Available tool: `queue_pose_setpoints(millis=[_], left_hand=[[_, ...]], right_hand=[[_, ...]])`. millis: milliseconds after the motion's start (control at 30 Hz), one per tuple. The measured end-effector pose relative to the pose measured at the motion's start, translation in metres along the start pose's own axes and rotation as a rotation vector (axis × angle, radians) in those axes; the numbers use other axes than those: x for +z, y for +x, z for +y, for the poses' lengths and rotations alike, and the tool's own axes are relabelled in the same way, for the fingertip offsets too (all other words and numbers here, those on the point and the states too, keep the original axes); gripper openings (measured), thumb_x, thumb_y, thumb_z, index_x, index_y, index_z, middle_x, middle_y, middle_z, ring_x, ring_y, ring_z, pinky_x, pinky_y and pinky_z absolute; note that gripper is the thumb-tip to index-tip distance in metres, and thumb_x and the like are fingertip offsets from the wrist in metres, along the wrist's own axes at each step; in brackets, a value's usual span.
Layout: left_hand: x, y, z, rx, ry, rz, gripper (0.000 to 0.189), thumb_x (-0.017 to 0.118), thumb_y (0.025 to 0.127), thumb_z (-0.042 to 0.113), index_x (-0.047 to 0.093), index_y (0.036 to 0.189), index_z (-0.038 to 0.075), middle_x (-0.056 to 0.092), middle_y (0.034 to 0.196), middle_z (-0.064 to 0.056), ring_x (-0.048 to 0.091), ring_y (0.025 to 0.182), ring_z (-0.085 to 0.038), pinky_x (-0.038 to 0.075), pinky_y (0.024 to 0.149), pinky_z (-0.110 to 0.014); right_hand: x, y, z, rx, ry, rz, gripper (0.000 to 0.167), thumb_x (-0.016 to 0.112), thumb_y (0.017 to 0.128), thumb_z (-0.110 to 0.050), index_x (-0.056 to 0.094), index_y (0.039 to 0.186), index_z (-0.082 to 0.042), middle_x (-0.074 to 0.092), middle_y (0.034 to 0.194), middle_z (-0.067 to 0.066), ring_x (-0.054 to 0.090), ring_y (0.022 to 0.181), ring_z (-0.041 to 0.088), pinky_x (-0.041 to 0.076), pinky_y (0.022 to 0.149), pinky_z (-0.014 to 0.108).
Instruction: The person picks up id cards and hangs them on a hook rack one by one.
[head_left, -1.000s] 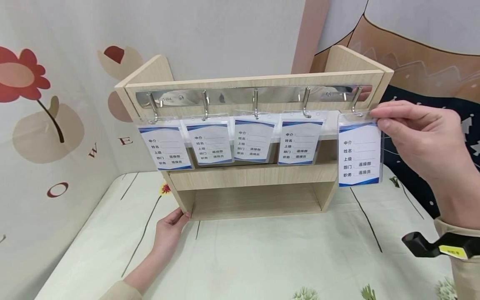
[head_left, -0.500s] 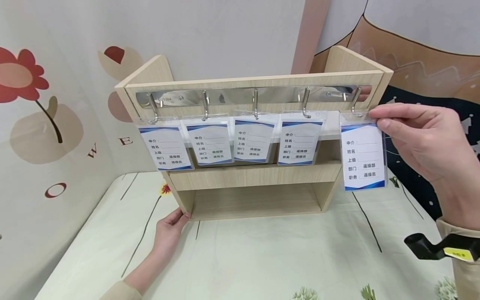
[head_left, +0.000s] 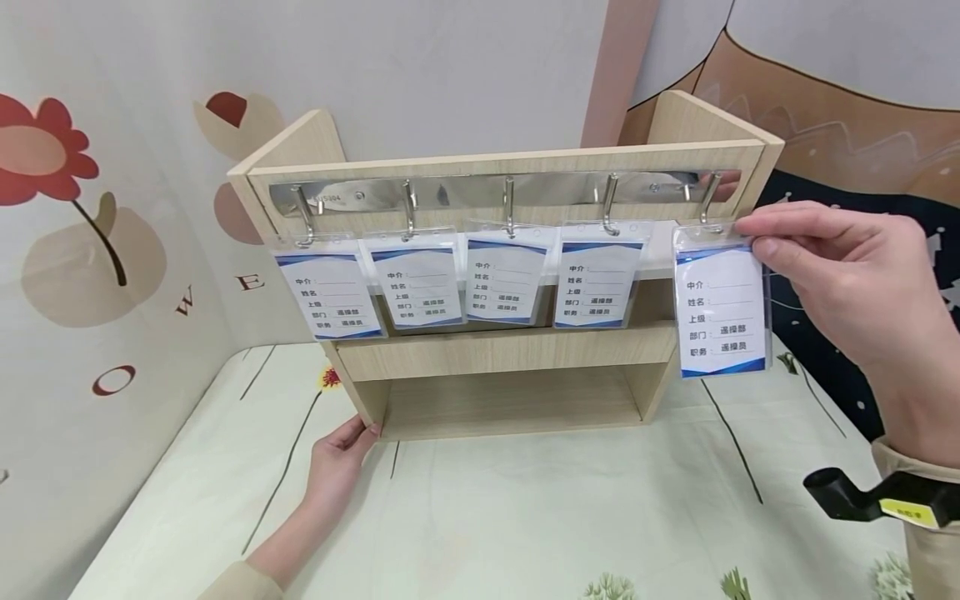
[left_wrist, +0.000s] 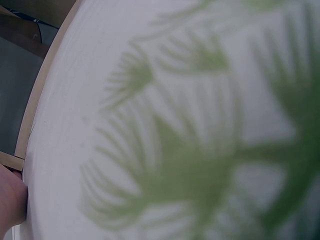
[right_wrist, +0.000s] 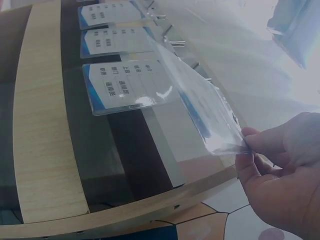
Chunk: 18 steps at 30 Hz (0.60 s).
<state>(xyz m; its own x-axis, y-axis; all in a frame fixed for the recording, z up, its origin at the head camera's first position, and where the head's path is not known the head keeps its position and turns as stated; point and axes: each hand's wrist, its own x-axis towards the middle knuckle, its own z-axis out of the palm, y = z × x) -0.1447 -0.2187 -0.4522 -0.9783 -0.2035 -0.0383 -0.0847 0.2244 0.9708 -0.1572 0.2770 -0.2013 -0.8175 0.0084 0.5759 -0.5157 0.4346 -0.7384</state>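
Up at the right end of the rack, my right hand pinches the top right corner of a clear badge holder with a blue-and-white card inside. The holder's top edge overlaps the tip of the rightmost hook in the head view; in the right wrist view the badge is seen at a slant, thumb and fingers on its corner. My left hand grips the lower left corner of the wooden shelf. Only part of that hand shows at the left wrist view's edge. Several matching badges hang on the other hooks.
A shiny metal strip along the shelf's upper board bears the hooks. Below it the shelf has an open lower compartment. The shelf stands on a table covered with a pale, plant-printed cloth, with a patterned curtain behind.
The badge in my right hand swung slightly right and down, then came back left, its top staying near the rightmost hook. My left hand has kept its place at the shelf corner.
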Motion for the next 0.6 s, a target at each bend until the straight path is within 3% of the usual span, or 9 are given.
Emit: queue_pose_setpoints(millis=[133, 233, 300, 367, 467, 600], left_hand=[[0.001, 0.004, 0.0, 0.019, 0.005, 0.002, 0.045, 0.061, 0.104, 0.01, 0.052, 0.146, -0.004, 0.054, 0.145, -0.02, 0.059, 0.114, 0.0, 0.05, 0.088, -0.009], [0.001, 0.004, 0.0, 0.022, 0.006, 0.008, 0.044, 0.061, 0.104, 0.009, 0.053, 0.145, -0.004, 0.055, 0.143, -0.02, 0.06, 0.112, 0.002, 0.05, 0.088, -0.01], [0.001, 0.004, 0.0, 0.023, 0.004, 0.01, 0.044, 0.062, 0.103, 0.009, 0.053, 0.145, -0.004, 0.056, 0.143, -0.02, 0.06, 0.109, 0.006, 0.05, 0.088, -0.01], [0.001, 0.004, 0.0, 0.027, 0.004, 0.015, 0.044, 0.062, 0.103, 0.009, 0.054, 0.144, -0.005, 0.057, 0.142, -0.02, 0.06, 0.107, 0.007, 0.05, 0.088, -0.01], [0.001, 0.003, 0.0, 0.038, 0.005, 0.019, 0.044, 0.062, 0.103, 0.009, 0.054, 0.144, -0.005, 0.057, 0.142, -0.021, 0.06, 0.11, 0.003, 0.05, 0.088, -0.01], [0.001, 0.003, 0.0, 0.042, 0.004, 0.017, 0.044, 0.061, 0.104, 0.01, 0.054, 0.144, -0.005, 0.056, 0.142, -0.021, 0.06, 0.114, -0.001, 0.05, 0.088, -0.01]], right_hand=[[-0.001, 0.002, 0.003, 0.007, 0.181, -0.027, 0.027, 0.059, 0.096, 0.014, 0.07, 0.12, 0.011, 0.063, 0.121, 0.01, 0.054, 0.103, 0.024, 0.05, 0.088, 0.01], [-0.002, 0.004, 0.005, 0.035, 0.309, -0.062, 0.026, 0.06, 0.096, 0.014, 0.07, 0.12, 0.012, 0.063, 0.122, 0.012, 0.054, 0.104, 0.025, 0.05, 0.09, 0.011], [-0.003, 0.005, 0.006, 0.069, 0.279, -0.081, 0.027, 0.06, 0.098, 0.011, 0.071, 0.122, 0.008, 0.062, 0.123, 0.01, 0.053, 0.105, 0.025, 0.048, 0.092, 0.011], [-0.004, 0.006, 0.007, 0.099, 0.172, -0.1, 0.03, 0.059, 0.1, 0.007, 0.072, 0.126, 0.001, 0.061, 0.125, 0.006, 0.053, 0.107, 0.023, 0.046, 0.093, 0.01], [-0.004, 0.008, 0.009, 0.126, 0.07, -0.124, 0.032, 0.059, 0.101, 0.003, 0.072, 0.129, -0.006, 0.059, 0.127, 0.002, 0.051, 0.109, 0.021, 0.045, 0.093, 0.011], [-0.002, 0.009, 0.012, 0.102, 0.261, -0.118, 0.029, 0.059, 0.099, 0.009, 0.072, 0.124, 0.001, 0.06, 0.126, 0.008, 0.052, 0.109, 0.023, 0.046, 0.094, 0.011]])
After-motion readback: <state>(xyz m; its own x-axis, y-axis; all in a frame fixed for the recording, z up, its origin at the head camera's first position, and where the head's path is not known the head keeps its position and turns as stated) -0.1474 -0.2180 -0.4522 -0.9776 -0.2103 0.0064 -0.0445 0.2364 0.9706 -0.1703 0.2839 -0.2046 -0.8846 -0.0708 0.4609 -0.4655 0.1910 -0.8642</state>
